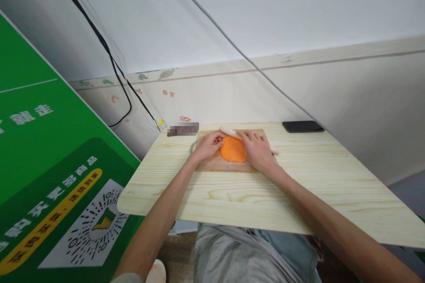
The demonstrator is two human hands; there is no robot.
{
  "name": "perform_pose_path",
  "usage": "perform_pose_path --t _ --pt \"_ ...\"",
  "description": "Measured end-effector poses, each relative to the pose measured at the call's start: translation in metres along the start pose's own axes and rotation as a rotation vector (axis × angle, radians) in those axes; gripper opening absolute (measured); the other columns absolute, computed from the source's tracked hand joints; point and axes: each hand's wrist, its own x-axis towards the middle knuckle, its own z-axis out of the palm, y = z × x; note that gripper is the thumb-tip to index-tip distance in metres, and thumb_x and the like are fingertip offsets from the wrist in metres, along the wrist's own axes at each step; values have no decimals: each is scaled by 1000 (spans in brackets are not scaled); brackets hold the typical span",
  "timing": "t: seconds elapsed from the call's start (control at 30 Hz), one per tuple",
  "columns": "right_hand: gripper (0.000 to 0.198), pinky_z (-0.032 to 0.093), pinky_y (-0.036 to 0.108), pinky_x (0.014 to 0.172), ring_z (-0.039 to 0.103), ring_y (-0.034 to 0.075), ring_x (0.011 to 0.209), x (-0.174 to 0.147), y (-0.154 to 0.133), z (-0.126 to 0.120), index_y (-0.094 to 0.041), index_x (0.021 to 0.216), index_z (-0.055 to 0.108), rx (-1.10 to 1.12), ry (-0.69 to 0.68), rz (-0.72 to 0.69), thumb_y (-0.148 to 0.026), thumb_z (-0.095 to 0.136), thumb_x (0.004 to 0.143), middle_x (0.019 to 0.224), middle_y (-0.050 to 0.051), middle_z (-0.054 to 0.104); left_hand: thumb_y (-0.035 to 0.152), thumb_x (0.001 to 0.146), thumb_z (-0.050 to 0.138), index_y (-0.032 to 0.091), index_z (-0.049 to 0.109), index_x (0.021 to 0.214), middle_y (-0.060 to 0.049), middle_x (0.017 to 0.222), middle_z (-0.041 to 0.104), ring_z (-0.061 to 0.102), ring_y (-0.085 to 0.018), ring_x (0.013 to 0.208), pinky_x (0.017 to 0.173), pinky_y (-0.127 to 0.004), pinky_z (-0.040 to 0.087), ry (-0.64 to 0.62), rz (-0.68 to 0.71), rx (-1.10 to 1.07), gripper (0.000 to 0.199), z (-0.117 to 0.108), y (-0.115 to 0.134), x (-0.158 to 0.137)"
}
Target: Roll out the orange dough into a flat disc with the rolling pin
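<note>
This is looking like a corner of a shop: a green advertising panel (49, 141) is carrying Chinese lettering (51, 221) about buying meat and vegetables with home delivery, plus a scannable code (104, 223), while a table (212, 196) is standing against a marked wall (206, 104).

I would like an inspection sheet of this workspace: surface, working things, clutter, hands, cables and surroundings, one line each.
Surface: pale wood-grain table with a wooden board on it.
Working things: flat orange sheet on the board; rolling pin slanting, partly hidden.
Clutter: black phone at back right; blurred dark item at back left.
Hands: left hand at the sheet's left edge; right hand over the rolling pin, grip unclear.
Cables: black cables hang at left; grey cable slants across the wall.
Surroundings: white wall behind; green sign at left.
</note>
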Motion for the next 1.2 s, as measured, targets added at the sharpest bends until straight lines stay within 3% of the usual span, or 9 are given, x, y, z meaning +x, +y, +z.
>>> perform_pose_path --t 0.23,0.6,0.87,1.2 --pt "54 41 43 102 61 31 129 0 0 0 -20 159 55 0 -3 2 -13 39 108 151 15 66 16 91 70 17 77 109 -6 105 75 69 -18 96 89 -30 57 -18 -28 -110 19 -3 -2 1" --pt "54 39 42 101 61 30 125 -1 -1 -2 -21 159 55 -8 1 5 -12 39 108 148 16 68 9 83 67 19 79 103 0 89 74 66 -15 82 79 -25 53 55 -91 -13 25 8 -6 7" --pt "53 39 41 102 61 30 126 0 -1 -1 -21 159 55 8 -7 8 -13 39 109 148 15 68 13 92 65 18 79 110 -4 99 77 68 -17 91 86 -28 55 -30 -18 -52 23 -3 2 2" --pt "54 39 42 101 61 30 124 0 -1 0 -21 158 56 17 11 3 -12 39 108 147 15 68 2 83 65 16 81 115 -9 115 80 72 -20 104 96 -32 58 -86 -69 -113 38 -12 9 2"
